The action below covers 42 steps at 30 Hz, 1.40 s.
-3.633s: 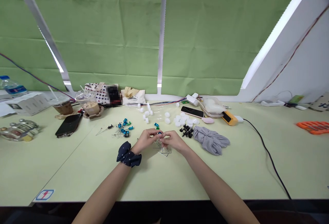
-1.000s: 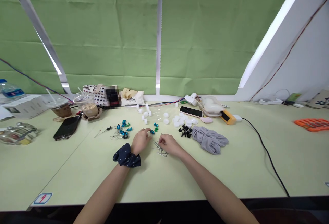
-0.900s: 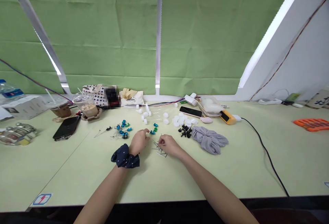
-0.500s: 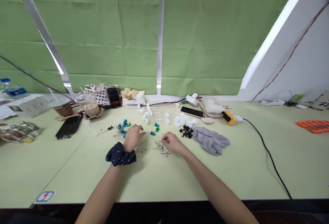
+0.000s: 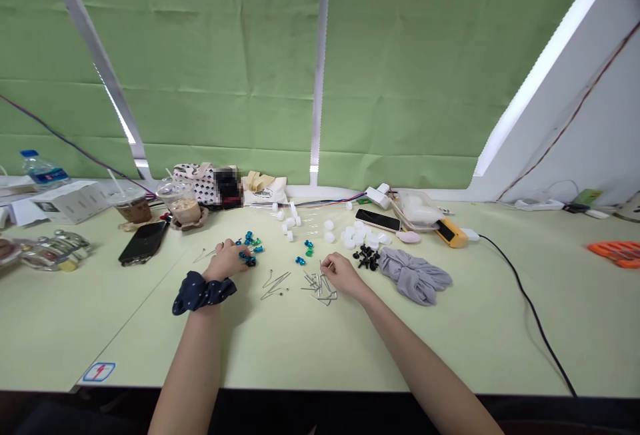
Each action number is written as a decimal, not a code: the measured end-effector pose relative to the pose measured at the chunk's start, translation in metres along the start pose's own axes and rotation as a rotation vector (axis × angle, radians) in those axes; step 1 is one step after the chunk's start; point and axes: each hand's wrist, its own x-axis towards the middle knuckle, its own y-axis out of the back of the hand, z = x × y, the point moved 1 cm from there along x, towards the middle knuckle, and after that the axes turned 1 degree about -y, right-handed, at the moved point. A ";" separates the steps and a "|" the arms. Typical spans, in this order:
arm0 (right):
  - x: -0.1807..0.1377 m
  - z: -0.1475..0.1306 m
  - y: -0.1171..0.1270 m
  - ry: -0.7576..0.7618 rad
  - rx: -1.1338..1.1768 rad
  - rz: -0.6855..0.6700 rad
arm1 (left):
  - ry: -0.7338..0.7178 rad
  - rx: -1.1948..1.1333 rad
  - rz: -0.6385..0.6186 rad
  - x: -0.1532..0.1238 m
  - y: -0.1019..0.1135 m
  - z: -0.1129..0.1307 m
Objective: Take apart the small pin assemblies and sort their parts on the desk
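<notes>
My left hand, with a navy dotted scrunchie round its wrist, lies at a cluster of blue- and green-headed pins. Its fingers curl round one blue-headed pin at the near edge of that cluster. My right hand rests beside a pile of bare metal pins and pinches one of them between thumb and forefinger. Two long pins lie loose between my hands. A few loose blue and green beads sit just beyond them.
White caps, small black pieces and a grey scrunchie lie to the right. Two phones, two iced drinks, a yellow device and a black cable are also on the table.
My left hand left the middle and moved left to the cluster of coloured pins. My right hand stayed at the pile of metal pins. The view shifted slightly to the left.
</notes>
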 end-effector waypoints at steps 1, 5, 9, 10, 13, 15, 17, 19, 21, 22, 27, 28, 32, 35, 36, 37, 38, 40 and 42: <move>0.000 0.001 0.000 0.001 -0.001 -0.004 | -0.024 0.020 -0.027 0.001 -0.001 0.000; 0.000 0.001 -0.001 0.001 0.010 -0.011 | -0.023 0.065 -0.044 0.003 -0.005 0.003; 0.000 0.001 0.001 0.008 0.021 0.000 | 0.051 -0.041 0.079 0.006 -0.003 0.006; 0.000 0.000 0.001 0.011 0.023 0.001 | 0.074 -0.108 0.118 0.007 -0.001 0.005; 0.000 0.000 0.001 0.011 0.031 0.001 | 0.120 -0.426 0.233 0.013 0.004 -0.001; 0.000 0.000 0.001 0.011 0.039 -0.005 | 0.151 -0.684 0.336 0.016 0.006 -0.007; -0.001 -0.001 0.001 0.005 0.050 -0.013 | 0.211 -0.906 0.472 0.017 0.007 -0.012; -0.001 -0.001 0.001 -0.001 0.060 -0.017 | 0.288 -1.068 0.598 0.016 0.007 -0.016; -0.001 -0.002 0.000 -0.005 0.069 -0.017 | 0.363 -1.172 0.658 0.014 0.007 -0.018; -0.001 -0.002 0.000 -0.005 0.073 -0.018 | 0.399 -1.201 0.666 0.013 0.007 -0.019; 0.000 0.000 0.000 -0.006 0.078 -0.030 | 0.472 -1.072 0.707 0.012 0.008 -0.023; 0.000 0.000 -0.001 -0.005 0.077 -0.031 | 0.450 -0.990 0.694 0.012 0.008 -0.023; 0.000 0.000 0.000 -0.003 0.075 -0.032 | 0.393 -0.554 0.436 0.015 0.010 -0.020; 0.000 -0.001 0.001 -0.004 0.081 -0.031 | 0.355 -0.295 0.265 0.012 0.011 -0.016; 0.000 -0.002 0.002 0.001 0.082 -0.030 | 0.338 -0.225 0.242 0.011 0.011 -0.015; -0.001 -0.002 0.002 0.008 0.081 -0.029 | 0.326 -0.158 0.238 0.009 0.011 -0.013; -0.001 -0.003 0.002 0.015 0.077 -0.028 | 0.325 -0.095 0.252 0.008 0.012 -0.012; -0.001 -0.003 0.002 0.022 0.070 -0.027 | 0.351 0.000 0.314 0.004 0.014 -0.009; -0.001 -0.003 0.002 0.022 0.072 -0.022 | 0.364 0.029 0.411 0.000 0.018 -0.005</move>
